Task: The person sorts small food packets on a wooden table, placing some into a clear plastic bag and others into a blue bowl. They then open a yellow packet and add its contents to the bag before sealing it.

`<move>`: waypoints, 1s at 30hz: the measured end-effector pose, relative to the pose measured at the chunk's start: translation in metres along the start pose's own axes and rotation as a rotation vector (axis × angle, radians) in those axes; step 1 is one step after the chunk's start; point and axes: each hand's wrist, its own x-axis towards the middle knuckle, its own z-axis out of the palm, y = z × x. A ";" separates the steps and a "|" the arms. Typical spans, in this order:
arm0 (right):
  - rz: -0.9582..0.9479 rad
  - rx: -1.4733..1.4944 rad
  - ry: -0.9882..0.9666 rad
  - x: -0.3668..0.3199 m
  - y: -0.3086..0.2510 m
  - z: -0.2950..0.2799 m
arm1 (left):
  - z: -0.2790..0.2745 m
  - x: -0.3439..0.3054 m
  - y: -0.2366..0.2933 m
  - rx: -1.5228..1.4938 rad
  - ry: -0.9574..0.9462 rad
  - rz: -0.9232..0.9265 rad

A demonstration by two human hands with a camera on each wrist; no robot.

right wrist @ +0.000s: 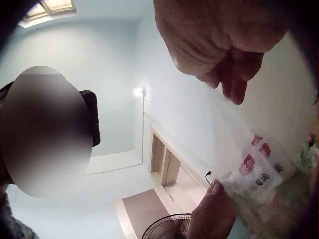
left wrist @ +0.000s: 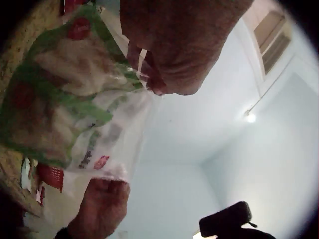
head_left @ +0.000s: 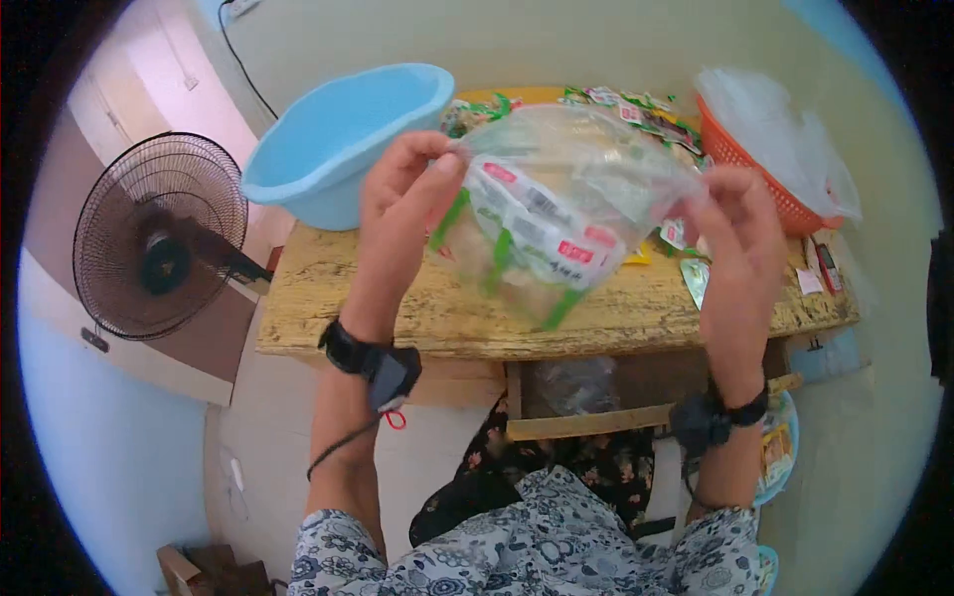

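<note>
Between the two hands hangs a clear plastic bag (head_left: 537,223) with white, green and red printing, above the wooden table (head_left: 348,298). Smaller printed packets with pale contents show through its film. The left hand (head_left: 409,204) pinches the bag's top corner between thumb and fingers. At the opposite corner, the right hand (head_left: 740,248) pinches the film the same way, so the top edge is stretched wide. From the left wrist view, the bag (left wrist: 65,94) spans from one hand to the other, its lower part bulging with the contents.
A light blue basin (head_left: 348,129) stands at the table's back left, and an orange basket (head_left: 760,164) with clear plastic bags at the back right. Several colourful packets (head_left: 646,114) lie behind the held bag. A drawer (head_left: 586,427) is pulled out below; a fan (head_left: 164,238) stands left.
</note>
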 end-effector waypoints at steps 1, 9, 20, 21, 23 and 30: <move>-0.078 0.004 0.007 0.012 -0.004 0.008 | -0.003 -0.007 0.004 -0.024 0.039 0.039; -0.041 0.079 -0.079 0.036 0.032 0.039 | -0.010 -0.061 -0.029 -0.261 0.168 -0.116; 0.052 0.122 -0.074 0.048 0.050 0.040 | -0.006 -0.049 -0.032 0.145 -0.168 -0.259; 0.078 0.156 -0.082 0.046 0.050 0.040 | -0.010 -0.049 -0.034 0.223 -0.252 -0.367; 0.128 0.235 -0.109 0.043 0.056 0.040 | -0.012 -0.049 -0.042 0.181 -0.218 -0.390; 0.204 0.082 -0.472 0.021 0.092 0.044 | -0.001 -0.044 -0.024 0.089 -0.127 -0.358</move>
